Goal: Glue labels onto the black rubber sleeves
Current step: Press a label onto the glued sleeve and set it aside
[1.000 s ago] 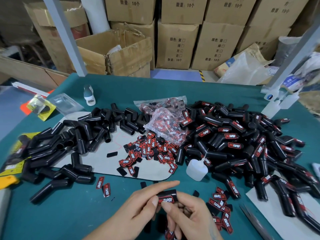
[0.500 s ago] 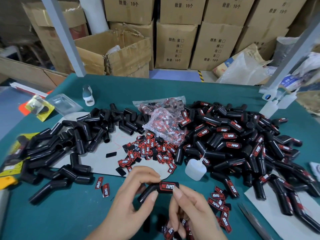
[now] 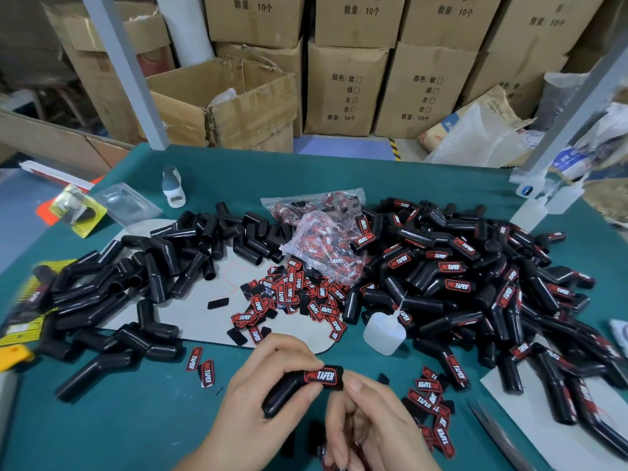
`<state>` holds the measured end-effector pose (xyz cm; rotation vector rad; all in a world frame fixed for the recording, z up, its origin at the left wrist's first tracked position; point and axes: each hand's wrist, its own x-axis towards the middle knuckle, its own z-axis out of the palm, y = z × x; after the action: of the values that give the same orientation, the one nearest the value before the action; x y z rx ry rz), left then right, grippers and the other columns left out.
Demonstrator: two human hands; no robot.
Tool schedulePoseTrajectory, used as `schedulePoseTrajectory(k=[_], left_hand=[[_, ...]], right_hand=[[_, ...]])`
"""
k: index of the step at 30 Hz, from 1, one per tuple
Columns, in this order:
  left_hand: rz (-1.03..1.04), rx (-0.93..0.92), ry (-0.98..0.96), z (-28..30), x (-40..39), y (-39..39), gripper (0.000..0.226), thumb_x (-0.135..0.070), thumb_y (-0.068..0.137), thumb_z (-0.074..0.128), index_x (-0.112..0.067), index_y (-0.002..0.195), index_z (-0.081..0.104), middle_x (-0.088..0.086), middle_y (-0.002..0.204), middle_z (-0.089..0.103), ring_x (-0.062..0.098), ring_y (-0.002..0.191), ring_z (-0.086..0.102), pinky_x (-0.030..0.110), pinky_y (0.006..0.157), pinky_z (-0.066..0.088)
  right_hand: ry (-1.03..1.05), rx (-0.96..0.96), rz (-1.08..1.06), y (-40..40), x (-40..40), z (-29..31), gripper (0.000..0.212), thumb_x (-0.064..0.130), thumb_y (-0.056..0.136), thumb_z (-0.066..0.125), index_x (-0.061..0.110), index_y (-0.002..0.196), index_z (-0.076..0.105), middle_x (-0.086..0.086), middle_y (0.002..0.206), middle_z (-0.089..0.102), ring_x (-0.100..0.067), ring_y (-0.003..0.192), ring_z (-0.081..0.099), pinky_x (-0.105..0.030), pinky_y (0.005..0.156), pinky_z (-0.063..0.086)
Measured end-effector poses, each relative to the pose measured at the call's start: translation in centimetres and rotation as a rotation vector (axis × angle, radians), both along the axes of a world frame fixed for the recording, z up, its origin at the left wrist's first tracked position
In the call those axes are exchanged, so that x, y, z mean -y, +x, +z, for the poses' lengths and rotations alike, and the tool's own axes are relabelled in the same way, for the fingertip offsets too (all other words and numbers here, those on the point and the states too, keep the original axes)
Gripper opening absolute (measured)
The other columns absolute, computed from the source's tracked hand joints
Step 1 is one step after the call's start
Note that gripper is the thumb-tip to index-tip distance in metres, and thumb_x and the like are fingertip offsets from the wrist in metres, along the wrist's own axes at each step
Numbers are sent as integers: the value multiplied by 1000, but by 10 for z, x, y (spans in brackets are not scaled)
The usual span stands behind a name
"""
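— What are the hands doing right now?
— The left hand (image 3: 268, 396) is pinching a bent black rubber sleeve (image 3: 292, 390) between thumb and fingers, holding it just above the near edge of the green counter (image 3: 136, 433). A red-and-black label (image 3: 321, 376) is sitting on the sleeve's upper end. The right hand (image 3: 370, 426) is pressing a fingertip against that end, its other fingers curling round a few more labels.
— And the rest of the sleeves?
— Unlabelled sleeves (image 3: 142, 283) are lying piled at the left, labelled ones (image 3: 475, 283) heaped at the right. Loose labels (image 3: 292, 297) are lying scattered between them, in front of a clear bag of labels (image 3: 323, 239). A small glue bottle (image 3: 384, 331) is standing just beside the right pile.
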<state>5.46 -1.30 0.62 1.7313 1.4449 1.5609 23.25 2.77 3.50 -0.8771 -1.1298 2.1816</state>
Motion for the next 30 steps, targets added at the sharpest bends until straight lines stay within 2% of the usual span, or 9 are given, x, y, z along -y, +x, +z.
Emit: schedulePoseTrajectory(k=[3, 8, 12, 14, 16, 20, 24, 28, 30], left_hand=[[-25, 67, 11, -3, -1, 0, 13, -18, 92, 70, -24, 103, 74, -6, 109, 66, 19, 84, 70, 34, 75, 57], [-34, -22, 105, -3, -3, -2, 15, -16, 93, 71, -20, 107, 75, -4, 114, 68, 21, 100, 71, 30, 85, 56], [-27, -95, 173, -7, -4, -4, 14, -25, 97, 73, -16, 107, 78, -2, 117, 69, 22, 99, 71, 33, 81, 58], [-32, -88, 192, -9, -5, -2, 13, -24, 97, 73, -17, 106, 78, -2, 114, 70, 22, 97, 72, 31, 80, 57], [-42, -67, 195, -11, -5, -3, 11, -22, 98, 72, -16, 106, 78, -3, 113, 70, 22, 95, 72, 30, 79, 56], [-68, -70, 219, -12, -8, -3, 11, -18, 99, 71, -14, 107, 77, -2, 115, 70, 24, 94, 72, 34, 77, 57], [-93, -101, 212, -11, -7, -6, 10, -19, 98, 74, -14, 106, 75, -1, 116, 71, 24, 98, 72, 35, 81, 57], [-101, -41, 149, -10, -5, -4, 6, -22, 98, 72, -17, 101, 75, -6, 114, 72, 21, 98, 73, 31, 83, 58], [-115, -19, 127, -9, -4, -4, 4, -20, 97, 73, -18, 100, 75, -5, 112, 73, 21, 97, 74, 30, 83, 58]], right_hand=[[33, 69, -25, 2, 8, 0, 41, 25, 96, 59, -9, 118, 65, -20, 55, 51, -22, 44, 49, -24, 46, 39], [85, 114, -94, 1, 21, -3, 41, 18, 84, 77, -11, 112, 69, -24, 59, 56, -29, 57, 56, -31, 59, 45], [249, 134, -99, 2, 19, -11, 24, 34, 102, 62, 17, 103, 78, -20, 60, 58, -34, 64, 55, -40, 67, 41], [404, 192, -17, 4, 17, -12, 25, 40, 106, 55, 31, 119, 74, -12, 66, 66, -29, 65, 61, -33, 69, 46], [486, 249, 50, 6, 16, -15, 37, 46, 98, 50, 37, 129, 68, -9, 71, 70, -16, 66, 63, -27, 69, 47], [552, 248, 104, 7, 8, -10, 31, 37, 99, 47, 35, 121, 69, -2, 70, 69, -10, 63, 60, -25, 68, 45], [599, 255, 126, 7, 6, -13, 28, 35, 100, 45, 40, 116, 68, 3, 68, 69, -14, 62, 61, -26, 65, 45], [619, 254, 167, 6, 5, -17, 32, 27, 98, 45, 37, 120, 65, -7, 71, 70, -11, 61, 59, -27, 63, 43], [627, 229, 161, 5, 6, -16, 35, 26, 97, 46, 45, 118, 65, -5, 70, 70, -7, 61, 58, -24, 63, 42]])
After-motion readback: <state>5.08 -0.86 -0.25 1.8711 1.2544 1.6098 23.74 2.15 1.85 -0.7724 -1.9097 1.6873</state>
